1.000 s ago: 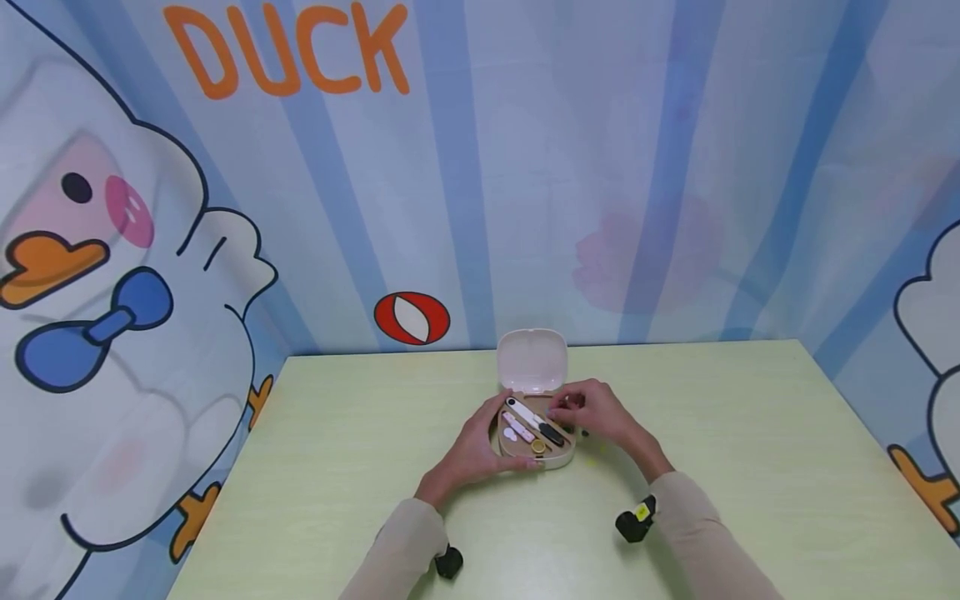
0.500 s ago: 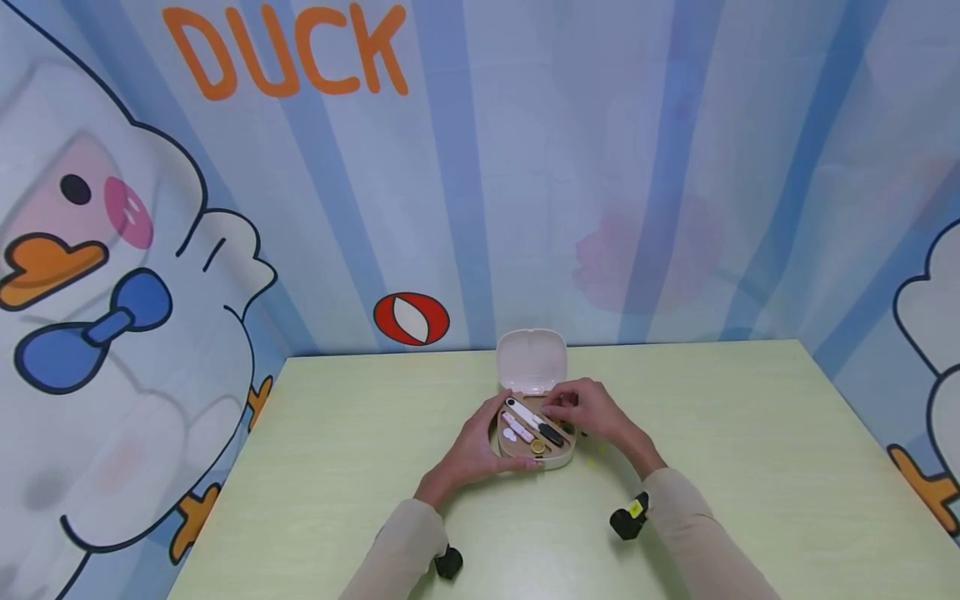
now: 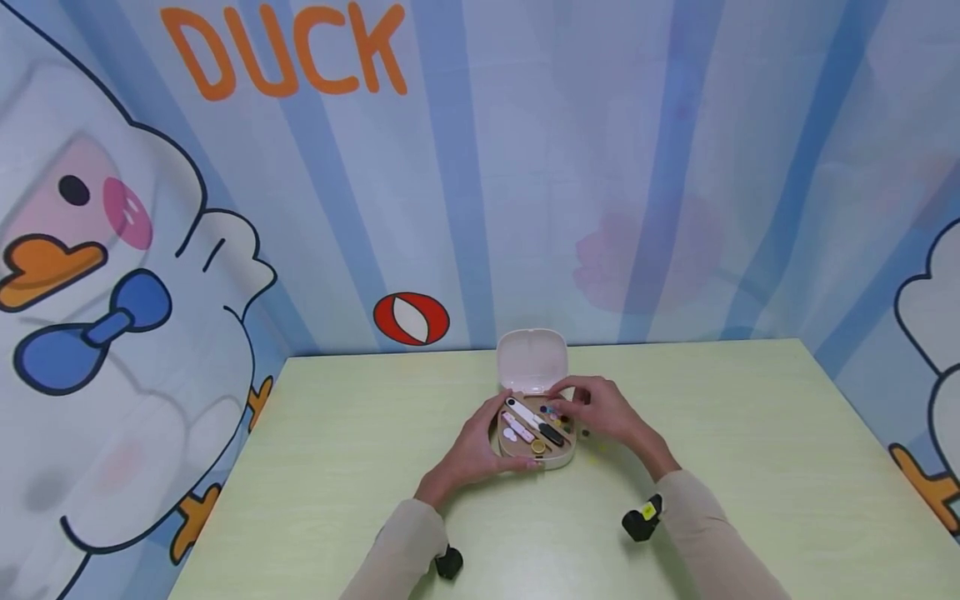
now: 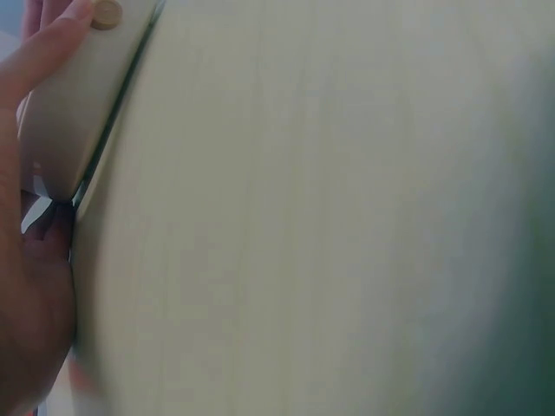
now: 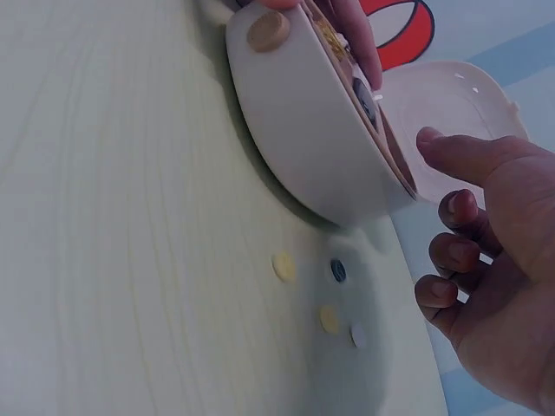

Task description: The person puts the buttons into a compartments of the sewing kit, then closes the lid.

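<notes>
A small white sewing kit box [image 3: 557,461] stands on the table with its pale lid [image 3: 532,362] raised behind it. My left hand [image 3: 476,446] grips the box's left side, thumb along the front. Above the right compartment hovers my right hand [image 3: 603,408], thumb and forefinger apart and nothing visible between them. Small coloured buttons [image 3: 564,421] lie in that compartment. Beside them are a white tool with a black end [image 3: 551,434], a pink-and-white tool [image 3: 517,427] and a round gold piece [image 3: 537,447]. In the right wrist view, the right hand's other fingers are curled.
To the right of the box, a dark button [image 5: 338,270], two yellowish buttons [image 5: 284,266] and a whitish one [image 5: 358,335] lie on the table [image 3: 337,467]. A duck-print curtain [image 3: 525,167] hangs right behind the table's back edge.
My right hand's fingers have lifted and spread a little and shifted slightly right, uncovering the buttons in the compartment. The left hand and the box have stayed in place.
</notes>
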A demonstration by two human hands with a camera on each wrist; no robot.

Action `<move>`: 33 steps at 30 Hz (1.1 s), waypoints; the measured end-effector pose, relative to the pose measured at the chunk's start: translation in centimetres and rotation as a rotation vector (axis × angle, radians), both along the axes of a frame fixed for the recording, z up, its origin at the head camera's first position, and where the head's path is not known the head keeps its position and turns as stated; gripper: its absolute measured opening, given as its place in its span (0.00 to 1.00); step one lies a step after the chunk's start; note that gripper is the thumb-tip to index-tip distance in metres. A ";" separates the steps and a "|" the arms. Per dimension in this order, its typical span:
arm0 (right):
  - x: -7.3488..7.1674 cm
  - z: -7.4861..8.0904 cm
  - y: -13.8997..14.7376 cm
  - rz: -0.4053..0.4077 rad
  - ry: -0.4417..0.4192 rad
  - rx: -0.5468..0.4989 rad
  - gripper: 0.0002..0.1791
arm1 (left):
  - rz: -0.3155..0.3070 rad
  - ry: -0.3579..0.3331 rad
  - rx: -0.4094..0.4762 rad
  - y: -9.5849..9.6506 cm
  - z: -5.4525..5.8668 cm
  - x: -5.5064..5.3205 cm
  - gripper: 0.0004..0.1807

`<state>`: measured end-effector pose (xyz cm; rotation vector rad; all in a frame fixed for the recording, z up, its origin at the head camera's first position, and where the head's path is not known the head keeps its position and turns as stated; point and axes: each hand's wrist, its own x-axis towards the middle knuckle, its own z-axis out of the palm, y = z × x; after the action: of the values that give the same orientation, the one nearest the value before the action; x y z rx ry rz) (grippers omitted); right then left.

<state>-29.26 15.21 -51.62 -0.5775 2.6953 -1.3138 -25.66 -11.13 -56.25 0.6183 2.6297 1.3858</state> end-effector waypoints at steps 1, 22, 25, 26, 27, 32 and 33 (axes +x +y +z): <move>0.0 0.1 0.3 -0.004 0.003 -0.003 0.11 | 0.002 -0.004 0.001 0.0 0.0 0.0 0.66; 1.5 -1.3 6.7 -0.019 0.011 0.079 0.18 | 0.013 -0.026 0.025 0.0 0.2 0.2 0.65; 1.6 -1.6 7.1 -0.019 -0.010 0.103 0.17 | 0.014 -0.027 0.021 0.0 0.2 0.1 0.65; 1.6 -1.7 7.2 -0.017 -0.011 0.109 0.17 | 0.013 -0.027 0.020 0.1 0.1 0.1 0.65; 1.7 -1.8 7.3 -0.013 -0.011 0.116 0.17 | 0.012 -0.026 0.019 0.1 0.1 0.1 0.65; 2.0 -2.0 7.5 0.026 0.016 0.125 0.17 | 0.005 -0.017 0.020 0.2 0.0 0.0 0.64; 2.1 -2.1 7.5 0.033 0.018 0.127 0.16 | 0.004 -0.016 0.021 0.2 0.0 0.0 0.65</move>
<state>-27.17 22.76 -53.68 -0.6200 2.7459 -1.1253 -25.64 -10.91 -56.24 0.6022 2.6092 1.4157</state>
